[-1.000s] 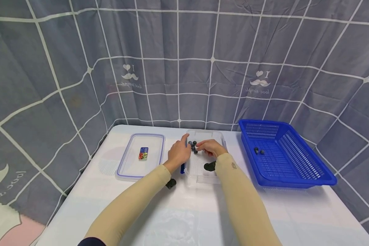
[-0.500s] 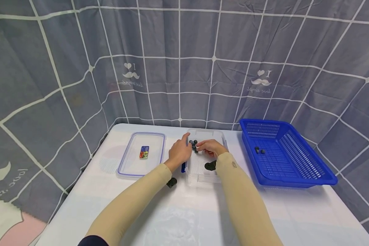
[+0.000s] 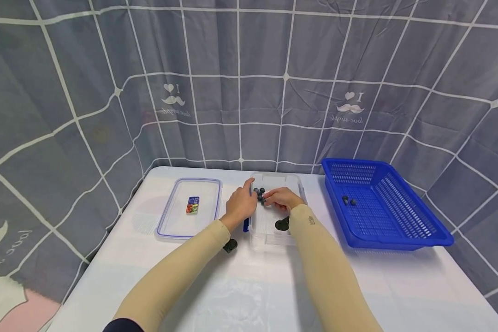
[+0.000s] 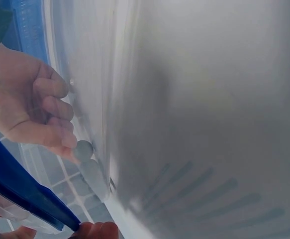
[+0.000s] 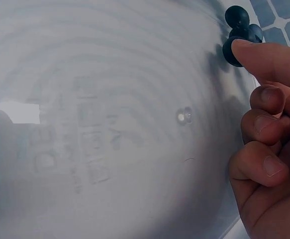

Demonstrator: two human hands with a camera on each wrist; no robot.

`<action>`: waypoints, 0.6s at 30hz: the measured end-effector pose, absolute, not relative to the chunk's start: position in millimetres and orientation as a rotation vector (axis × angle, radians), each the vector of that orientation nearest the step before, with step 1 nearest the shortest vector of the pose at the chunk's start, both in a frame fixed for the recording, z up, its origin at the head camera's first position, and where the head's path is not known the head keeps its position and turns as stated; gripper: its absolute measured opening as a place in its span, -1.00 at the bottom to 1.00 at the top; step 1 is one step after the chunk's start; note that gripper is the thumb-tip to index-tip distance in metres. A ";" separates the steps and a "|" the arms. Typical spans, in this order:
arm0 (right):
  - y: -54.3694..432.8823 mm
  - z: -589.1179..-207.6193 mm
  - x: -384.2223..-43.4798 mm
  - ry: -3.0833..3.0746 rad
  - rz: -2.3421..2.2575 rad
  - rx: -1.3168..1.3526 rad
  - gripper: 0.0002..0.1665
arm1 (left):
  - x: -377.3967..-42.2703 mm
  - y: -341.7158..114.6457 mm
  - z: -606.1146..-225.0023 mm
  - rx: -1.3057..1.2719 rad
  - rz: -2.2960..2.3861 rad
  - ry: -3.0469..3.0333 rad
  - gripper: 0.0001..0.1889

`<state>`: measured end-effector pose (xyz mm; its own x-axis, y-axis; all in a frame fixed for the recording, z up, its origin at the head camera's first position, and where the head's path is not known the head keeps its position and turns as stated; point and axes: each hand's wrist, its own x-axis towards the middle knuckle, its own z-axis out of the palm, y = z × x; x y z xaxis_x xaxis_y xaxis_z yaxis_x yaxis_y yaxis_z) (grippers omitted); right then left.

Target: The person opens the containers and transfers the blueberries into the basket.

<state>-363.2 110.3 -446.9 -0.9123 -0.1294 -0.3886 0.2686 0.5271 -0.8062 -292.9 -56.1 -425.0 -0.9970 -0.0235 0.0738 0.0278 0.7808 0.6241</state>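
A clear plastic food container [image 3: 269, 235] stands at the middle of the table. Dark blueberries [image 3: 260, 194] sit clustered inside it, near the far left wall. My left hand [image 3: 239, 206] grips the container's left side, the thumb up along the rim. In the left wrist view its fingertips [image 4: 97, 230] show beside the blue side clip [image 4: 30, 189]. My right hand [image 3: 285, 199] reaches into the container. Its thumb [image 5: 274, 62] presses the nearest blueberry [image 5: 233, 51], and its other fingers are curled in; the index fingertip is hidden behind the thumb.
To the right stands a blue plastic basket [image 3: 398, 242] with a few blueberries [image 3: 349, 201] in it. The blue-edged lid [image 3: 176, 221], bearing a colourful label [image 3: 192, 205], lies on the left. A grey checked curtain [image 3: 216, 101] surrounds the white table [image 3: 240, 290].
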 end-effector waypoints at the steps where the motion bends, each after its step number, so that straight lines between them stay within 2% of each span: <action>1: 109.9 -446.5 -362.6 2.369 -1.351 0.113 -0.53 | -292.7 -56.2 -424.9 -0.003 -1.017 -2.892 -0.45; 13: 106.3 -444.1 -358.9 2.397 -1.347 0.108 -0.66 | -293.0 -56.9 -427.4 -0.001 -1.011 -2.903 -0.45; 18: 105.2 -441.6 -361.5 2.469 -1.261 0.064 -0.82 | -294.7 -57.4 -427.4 -0.014 -1.023 -2.887 -0.45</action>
<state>-361.5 105.2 -441.6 -0.9317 -0.1241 -0.3413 0.2037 0.5994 -0.7741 -294.7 -57.4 -427.4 -0.9969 -0.0176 0.0771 0.0349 0.7770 0.6285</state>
